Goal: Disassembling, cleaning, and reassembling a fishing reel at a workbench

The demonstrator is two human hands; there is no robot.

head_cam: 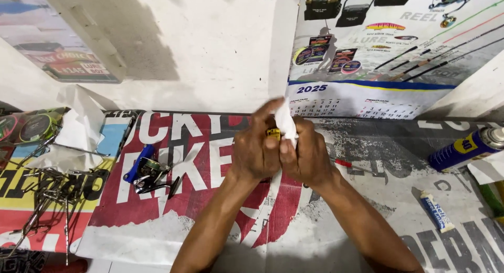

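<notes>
Left hand and right hand, fingers closed together on a small yellow part and white tissue, above the worktop.

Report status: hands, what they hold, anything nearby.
Left hand and right hand together, grip closed on small yellow part and white tissue. Reel part lies left, apart.

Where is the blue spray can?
The blue spray can lies on its side at the table's far right edge, near the wall, beyond the small white tube and right of the right hand.
</notes>
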